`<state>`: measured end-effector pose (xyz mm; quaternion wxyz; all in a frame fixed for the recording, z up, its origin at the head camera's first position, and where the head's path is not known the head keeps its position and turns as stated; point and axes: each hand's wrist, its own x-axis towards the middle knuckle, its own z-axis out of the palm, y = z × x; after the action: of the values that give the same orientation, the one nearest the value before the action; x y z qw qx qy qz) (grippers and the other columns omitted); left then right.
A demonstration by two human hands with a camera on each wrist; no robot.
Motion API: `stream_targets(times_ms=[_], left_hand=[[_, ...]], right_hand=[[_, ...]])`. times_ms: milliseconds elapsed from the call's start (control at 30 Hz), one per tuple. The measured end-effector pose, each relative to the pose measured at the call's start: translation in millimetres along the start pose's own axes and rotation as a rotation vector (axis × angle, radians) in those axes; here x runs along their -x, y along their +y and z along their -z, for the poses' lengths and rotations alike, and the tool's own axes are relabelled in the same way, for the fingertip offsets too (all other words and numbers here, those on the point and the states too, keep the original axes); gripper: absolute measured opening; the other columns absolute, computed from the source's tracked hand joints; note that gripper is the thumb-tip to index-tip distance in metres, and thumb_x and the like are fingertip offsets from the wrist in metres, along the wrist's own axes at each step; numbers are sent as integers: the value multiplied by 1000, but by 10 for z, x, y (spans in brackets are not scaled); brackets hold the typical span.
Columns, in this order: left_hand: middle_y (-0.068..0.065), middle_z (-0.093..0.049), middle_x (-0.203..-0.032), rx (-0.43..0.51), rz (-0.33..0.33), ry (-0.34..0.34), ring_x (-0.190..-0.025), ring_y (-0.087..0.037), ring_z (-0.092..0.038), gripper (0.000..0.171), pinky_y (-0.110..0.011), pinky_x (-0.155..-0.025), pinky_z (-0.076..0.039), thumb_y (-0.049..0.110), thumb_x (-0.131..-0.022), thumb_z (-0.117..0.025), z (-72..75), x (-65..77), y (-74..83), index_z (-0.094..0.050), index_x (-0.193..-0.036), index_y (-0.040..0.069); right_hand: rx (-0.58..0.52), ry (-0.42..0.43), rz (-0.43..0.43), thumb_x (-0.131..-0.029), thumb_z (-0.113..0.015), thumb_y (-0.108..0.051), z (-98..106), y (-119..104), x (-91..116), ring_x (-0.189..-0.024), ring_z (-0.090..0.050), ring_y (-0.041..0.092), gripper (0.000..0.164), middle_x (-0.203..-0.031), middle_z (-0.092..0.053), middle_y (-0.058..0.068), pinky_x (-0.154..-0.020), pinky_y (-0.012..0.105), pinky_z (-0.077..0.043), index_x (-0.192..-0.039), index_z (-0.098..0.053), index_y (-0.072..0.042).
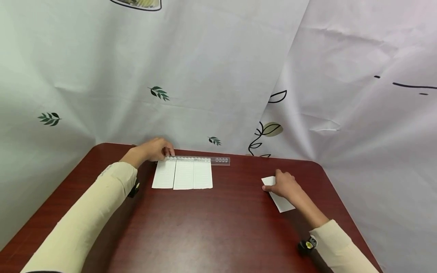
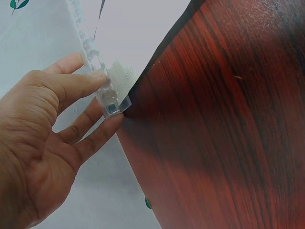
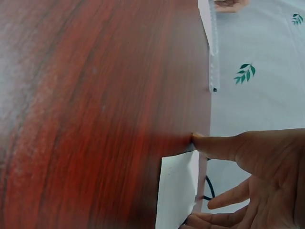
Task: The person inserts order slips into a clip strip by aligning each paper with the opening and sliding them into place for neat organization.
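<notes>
A clear plastic strip with a row of round cells lies along the far side of the table, over the top edges of three white paper slips set side by side. My left hand pinches the strip's left end; in the left wrist view the thumb presses on top of it and fingers reach round the end. Off to the right, my right hand holds another white paper slip by its edges, thumb at one side and fingers at the other. That slip lies at a slant, partly hidden by the hand.
The reddish-brown wooden table has rounded far corners. A pale fabric backdrop with printed leaves hangs right behind its far edge and along the sides. Cameras are strapped on both wrists.
</notes>
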<state>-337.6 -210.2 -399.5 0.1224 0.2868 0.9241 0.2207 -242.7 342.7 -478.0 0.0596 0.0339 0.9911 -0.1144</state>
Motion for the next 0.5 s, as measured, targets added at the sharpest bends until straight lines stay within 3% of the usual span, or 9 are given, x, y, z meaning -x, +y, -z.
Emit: stream_targets(times_ms=[233,433,500], left_hand=[[-10,-77,-105,12,-2,-3,-96,-22,-66,39,-34,-81,-54,-18,-86,-66,-26,2,-55,-84,-111,6],[-11,-77,-104,11,-7,-5,-93,-21,-65,40,-34,-78,-54,-17,-86,-63,-23,-28,-58,-84,-111,7],[-12,-77,-105,10,-3,-3,-94,-22,-65,39,-33,-78,-54,-17,-88,-64,-18,-23,-52,-84,-111,7]], right_hand=[[-56,-133,-48,-83,-100,-42,579,-503,538,-97,-67,37,87,-114,-71,28,-85,51,-59,-135,-58,14],[-46,-144,-55,-76,-106,-26,684,-515,609,-87,-65,33,60,-95,-67,19,-77,43,-57,-106,-66,7],[-48,-134,-58,-75,-106,-25,677,-515,608,-85,-64,32,57,-93,-66,18,-75,42,-56,-104,-66,5]])
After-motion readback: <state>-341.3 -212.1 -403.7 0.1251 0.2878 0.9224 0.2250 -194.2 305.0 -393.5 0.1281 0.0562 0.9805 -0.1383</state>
